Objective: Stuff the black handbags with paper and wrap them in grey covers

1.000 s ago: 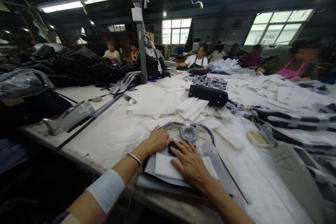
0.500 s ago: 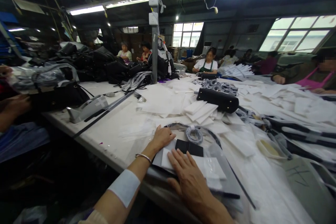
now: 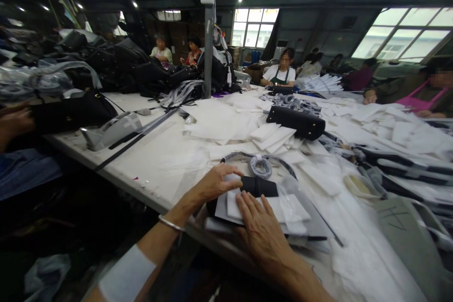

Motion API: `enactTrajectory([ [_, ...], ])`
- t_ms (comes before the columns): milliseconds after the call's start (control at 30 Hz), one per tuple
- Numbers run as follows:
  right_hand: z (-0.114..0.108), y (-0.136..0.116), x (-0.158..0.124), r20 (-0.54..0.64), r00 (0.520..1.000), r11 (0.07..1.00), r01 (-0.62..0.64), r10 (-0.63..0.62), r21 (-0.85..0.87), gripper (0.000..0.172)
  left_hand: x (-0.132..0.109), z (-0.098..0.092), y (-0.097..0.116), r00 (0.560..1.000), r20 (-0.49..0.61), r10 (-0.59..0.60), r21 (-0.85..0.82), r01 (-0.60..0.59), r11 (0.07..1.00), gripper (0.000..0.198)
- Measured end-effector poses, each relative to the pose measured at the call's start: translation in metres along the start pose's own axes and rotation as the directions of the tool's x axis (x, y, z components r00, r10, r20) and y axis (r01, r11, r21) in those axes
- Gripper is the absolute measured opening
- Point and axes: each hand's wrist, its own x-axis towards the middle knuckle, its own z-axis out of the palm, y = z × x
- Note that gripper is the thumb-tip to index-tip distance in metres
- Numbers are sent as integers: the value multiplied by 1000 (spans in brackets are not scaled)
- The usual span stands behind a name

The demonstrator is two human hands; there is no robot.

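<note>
A black bag (image 3: 320, 237) lies in front of me at the table's edge, partly wrapped in a grey sheet, with its dark handle (image 3: 288, 168) arching behind. My right hand (image 3: 261, 222) rests flat on a white foam sheet (image 3: 297, 212) on top of the bag, fingers stretched. Just above the bag's left side is my left hand (image 3: 220, 181), thumb and forefinger apart beside a black flap (image 3: 260, 187); I see nothing held in it. A wrapped strap coil (image 3: 260, 166) sits behind the flap, and clear plastic covers part of the foam.
On the white table (image 3: 155, 160), foam sheets (image 3: 272, 137) and another black bag (image 3: 295, 121) lie farther back. A grey box (image 3: 403, 231) stands at right. A metal post (image 3: 208, 47) rises mid-table. Co-workers sit around; one person's hand (image 3: 16, 120) is at left.
My left hand has lifted slightly from the bag's left corner and opened between thumb and forefinger. My right hand stays flat on the foam. The camera view has tilted down a little.
</note>
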Motion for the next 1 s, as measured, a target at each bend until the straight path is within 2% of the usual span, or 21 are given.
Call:
enactTrajectory([
  [100, 1, 0, 0, -11, 1000, 1000, 7, -7, 1, 54, -31, -8, 10, 982, 115, 150, -19, -149, 989, 41],
  [200, 1, 1, -2, -48, 999, 1000, 2, -2, 6, 56, -48, -2, 16, 979, 103, 177, 64, -184, 981, 31],
  [300, 2, 1, -6, -94, 995, 1000, 18, -17, 9, 59, -52, 7, 15, 985, 60, 162, 102, -167, 981, 12],
  [400, 3, 1, -9, -139, 989, 998, 61, -59, 10, 56, -52, 13, 9, 983, 51, 178, 102, -183, 978, 3],
  [500, 0, -2, -10, -155, 984, 996, 89, -86, 12, 51, -55, 18, 2, 976, 59, 211, 112, -217, 970, 4],
  [633, -21, 5, -10, -126, 987, 994, 105, -101, 25, 53, -60, 25, -3, 949, 38, 312, 148, -314, 938, 11],
  [733, -37, 31, -14, -231, 972, 997, -59, 47, -47, 60, -62, 29, -4, 920, -32, 390, 194, -377, 906, 15],
  [833, -40, 63, -19, -294, 932, 957, -259, 212, -133, 60, -63, 33, -5, 901, -82, 426, 211, -402, 891, 15],
  [900, -35, 76, -22, -265, 931, 938, -302, 252, -168, 59, -64, 36, -5, 888, -120, 444, 219, -413, 884, 14],
  [1000, -27, 79, -24, -249, 930, 927, -321, 270, -193, 58, -64, 39, -5, 874, -166, 456, 218, -418, 882, 14],
])
